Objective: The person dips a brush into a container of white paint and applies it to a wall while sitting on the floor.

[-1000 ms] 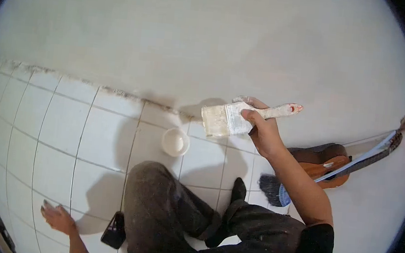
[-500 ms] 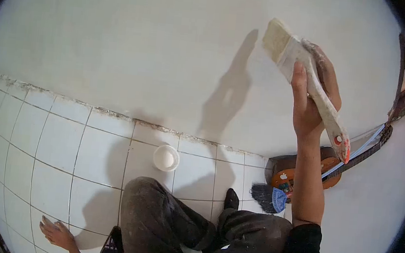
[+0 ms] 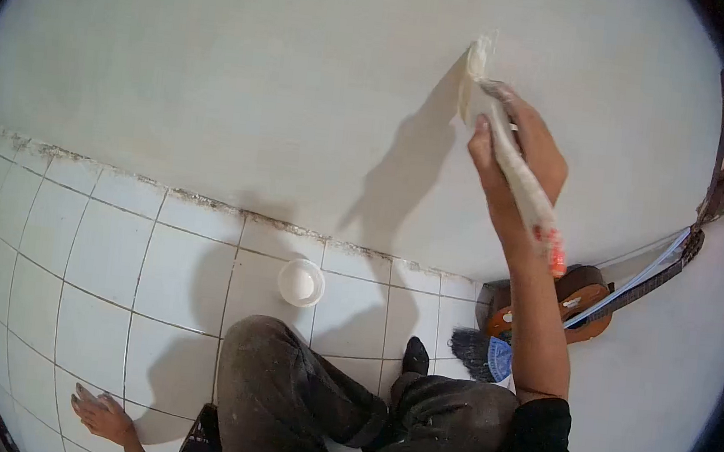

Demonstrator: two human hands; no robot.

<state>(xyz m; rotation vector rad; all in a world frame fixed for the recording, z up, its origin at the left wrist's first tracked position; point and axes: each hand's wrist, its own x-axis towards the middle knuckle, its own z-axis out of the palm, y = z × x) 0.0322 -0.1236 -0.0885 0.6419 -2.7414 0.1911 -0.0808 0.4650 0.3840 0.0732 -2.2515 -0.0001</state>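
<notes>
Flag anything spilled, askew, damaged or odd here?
Yes: the wall-floor edge looks dark and patchy, unlike the pale wall and tiles. The guitar beside a broom also seems out of place, uncovered near brush work. No spill shows around the white cup.

Clock centred on cup (image 3: 301, 283), head view. Cup on floor (image 3: 191, 240), near foot of wall (image 3: 220, 73); wall at 12 o'clock. Brush (image 3: 515, 173) at 2, in right hand (image 3: 537, 160), bristle end against wall. Guitar (image 3: 582, 291) at 3, rod (image 3: 629, 283) crossing over it, right forearm (image 3: 539, 330) in front of part of it. Broom head (image 3: 480, 354) between 3 and 4, foot (image 3: 415, 358) at 4. Left leg (image 3: 274, 374) from 6 to 7. Phone (image 3: 202, 437) at 7, just beside that leg. Left hand (image 3: 104, 416) near 8, contact with floor unclear.
</notes>
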